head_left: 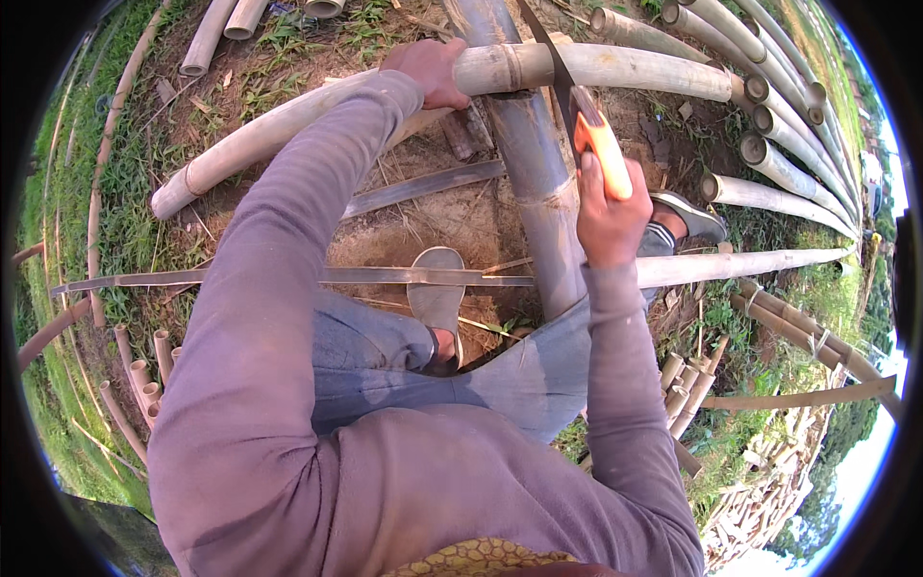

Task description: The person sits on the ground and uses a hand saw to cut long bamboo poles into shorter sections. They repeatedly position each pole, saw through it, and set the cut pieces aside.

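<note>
Bamboo pole [654,72], lying crosswise beneath the fingers of the left hand [428,72], which curl over it, tips partly hidden. Right of these fingers, the handsaw [602,154] crosses the pole with its blade; the right hand [613,219] has its fingers wrapped around the orange handle. Between both hands' fingers, a thicker trunk [538,173] passes under the pole.

A bamboo beam [532,154] (thick, greyish) carries a pole [635,73].
</note>
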Demonstrator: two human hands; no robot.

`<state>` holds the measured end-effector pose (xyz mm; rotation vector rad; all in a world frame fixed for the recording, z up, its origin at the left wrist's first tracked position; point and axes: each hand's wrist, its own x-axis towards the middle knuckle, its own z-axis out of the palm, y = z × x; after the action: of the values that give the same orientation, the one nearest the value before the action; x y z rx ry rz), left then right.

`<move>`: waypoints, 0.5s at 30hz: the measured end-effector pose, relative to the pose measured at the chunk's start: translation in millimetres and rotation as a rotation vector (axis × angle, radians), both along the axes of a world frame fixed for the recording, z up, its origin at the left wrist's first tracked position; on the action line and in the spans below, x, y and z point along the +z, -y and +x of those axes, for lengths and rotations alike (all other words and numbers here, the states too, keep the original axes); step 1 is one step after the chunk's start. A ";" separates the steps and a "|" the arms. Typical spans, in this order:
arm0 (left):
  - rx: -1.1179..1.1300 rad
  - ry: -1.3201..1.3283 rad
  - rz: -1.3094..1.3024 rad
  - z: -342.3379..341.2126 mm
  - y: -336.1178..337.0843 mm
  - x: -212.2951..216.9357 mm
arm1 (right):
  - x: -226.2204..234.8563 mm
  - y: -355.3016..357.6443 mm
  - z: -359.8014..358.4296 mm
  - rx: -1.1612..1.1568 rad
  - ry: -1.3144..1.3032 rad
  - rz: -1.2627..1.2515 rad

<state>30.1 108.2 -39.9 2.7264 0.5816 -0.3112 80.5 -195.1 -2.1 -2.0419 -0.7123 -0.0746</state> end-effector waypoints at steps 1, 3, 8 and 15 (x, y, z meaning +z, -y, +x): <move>-0.011 0.008 -0.010 -0.7 3.8 -3.1 | 17.4 -47.5 19.8 -0.016 0.025 -0.051; 0.007 0.010 0.023 5.0 -6.2 10.5 | 13.7 -74.8 40.9 -0.039 0.079 -0.073; 0.046 0.005 0.045 7.7 -10.3 9.5 | 0.4 -3.5 -19.0 -0.042 0.047 0.027; 0.023 -0.004 0.025 0.0 -9.8 2.5 | 27.2 83.3 -73.5 -0.020 -0.096 0.024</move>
<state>30.1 117.9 -37.4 2.7414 0.6221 -0.3050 7.0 -278.3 25.1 -2.0152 -0.6288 0.0032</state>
